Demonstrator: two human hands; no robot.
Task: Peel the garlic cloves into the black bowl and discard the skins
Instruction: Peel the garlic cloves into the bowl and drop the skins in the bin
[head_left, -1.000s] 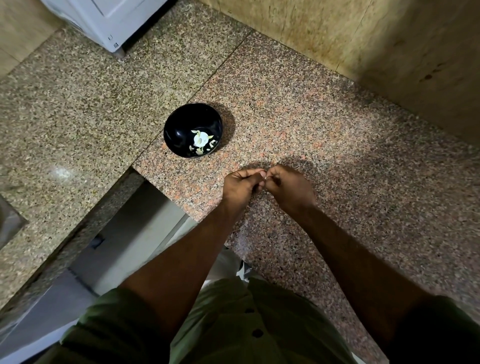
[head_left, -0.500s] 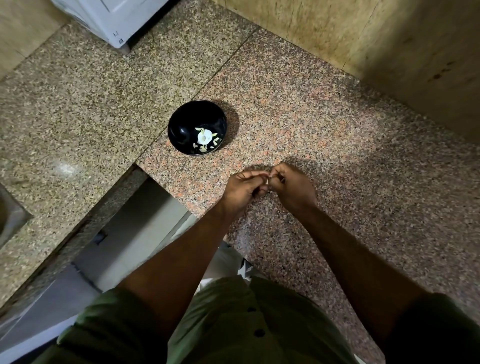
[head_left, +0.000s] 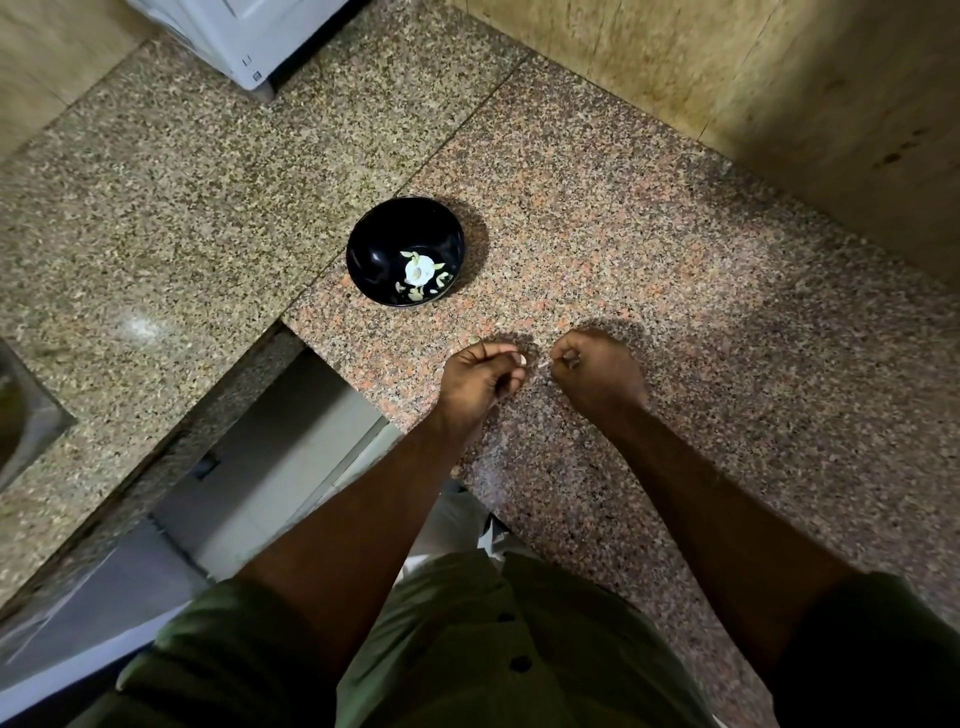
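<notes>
While your left hand (head_left: 480, 376) pinched a pale clove (head_left: 521, 360) and your right hand (head_left: 597, 371) curled round skin at frame centre, the black bowl (head_left: 405, 253) sat above-left; strip skin cleanly.

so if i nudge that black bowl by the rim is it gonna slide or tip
Probably slide: the black bowl sits on polished granite countertop, which looks slick. It likely feels light, holding only a few garlic pieces. Its rounded sides suggest a narrow base, so a push at the rim might rock it.
</notes>
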